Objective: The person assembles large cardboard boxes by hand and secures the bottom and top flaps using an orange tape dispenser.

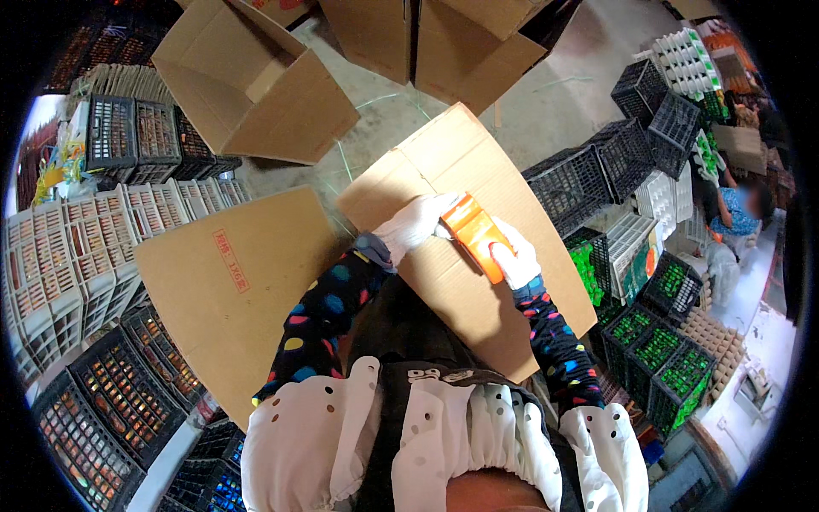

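Note:
A flattened cardboard box (pixel 461 171) lies tilted in front of me, over a second cardboard sheet (pixel 230 282) with a red stamp. My right hand (pixel 516 260), in a white glove, grips an orange tape dispenser (pixel 476 232) pressed onto the box. In the same kind of glove, my left hand (pixel 414 224) rests on the cardboard at the dispenser's front end, touching it. Both forearms wear dark sleeves with coloured dots.
Open cardboard boxes (pixel 256 85) stand on the concrete floor ahead. White and black crates (pixel 94 256) of small orange items stack at left. Black crates (pixel 589 175), some with green contents, pile at right. A person (pixel 734 213) in blue sits far right.

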`<state>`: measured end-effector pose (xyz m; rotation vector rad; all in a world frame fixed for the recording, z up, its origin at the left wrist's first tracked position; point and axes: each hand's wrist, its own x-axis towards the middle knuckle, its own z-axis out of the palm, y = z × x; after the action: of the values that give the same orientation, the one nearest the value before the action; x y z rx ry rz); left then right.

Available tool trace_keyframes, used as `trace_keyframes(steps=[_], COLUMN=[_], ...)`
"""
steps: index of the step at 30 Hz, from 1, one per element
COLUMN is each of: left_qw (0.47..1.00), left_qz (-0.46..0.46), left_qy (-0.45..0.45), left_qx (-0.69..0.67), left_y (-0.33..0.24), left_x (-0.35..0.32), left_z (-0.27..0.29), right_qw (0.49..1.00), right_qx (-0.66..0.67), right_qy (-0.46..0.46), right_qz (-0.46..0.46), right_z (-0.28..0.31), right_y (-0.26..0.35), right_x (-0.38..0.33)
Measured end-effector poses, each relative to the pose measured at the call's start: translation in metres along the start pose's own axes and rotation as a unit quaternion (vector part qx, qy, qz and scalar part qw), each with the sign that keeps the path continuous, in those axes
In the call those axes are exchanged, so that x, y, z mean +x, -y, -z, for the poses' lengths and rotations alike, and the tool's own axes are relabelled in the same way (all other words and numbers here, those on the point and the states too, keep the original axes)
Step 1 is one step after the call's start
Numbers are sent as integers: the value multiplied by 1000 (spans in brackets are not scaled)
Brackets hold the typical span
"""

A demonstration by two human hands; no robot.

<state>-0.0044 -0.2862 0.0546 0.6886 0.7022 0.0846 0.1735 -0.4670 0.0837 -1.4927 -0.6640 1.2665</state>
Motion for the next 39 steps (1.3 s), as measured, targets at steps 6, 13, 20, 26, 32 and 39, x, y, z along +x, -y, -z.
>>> trace_keyframes(steps=[6, 13, 20, 26, 32, 39], left_qw=[976, 996, 797, 704, 724, 705], left_qz=[-156, 70, -222, -238, -222, -167], left_qy=[99, 21, -22, -289, -295, -345], left_qx=[118, -59, 561, 604, 583, 596], left_y=[-5, -4, -91, -142, -129, -104], left_x=[4, 15, 18, 24, 35, 80], left_z=[14, 22, 63, 119, 150, 177], right_qw=[1000, 998, 997, 981, 952, 948], right_qx=[-13, -60, -67, -176, -284, -300], right_qy=[12, 8, -6, -31, -24, -44], right_qz=[-13, -30, -44, -78, -114, -96], right_z=[4, 0, -9, -9, -32, -42], right_y=[4, 10, 39, 56, 72, 55], right_x=[2, 6, 3, 4, 34, 52])
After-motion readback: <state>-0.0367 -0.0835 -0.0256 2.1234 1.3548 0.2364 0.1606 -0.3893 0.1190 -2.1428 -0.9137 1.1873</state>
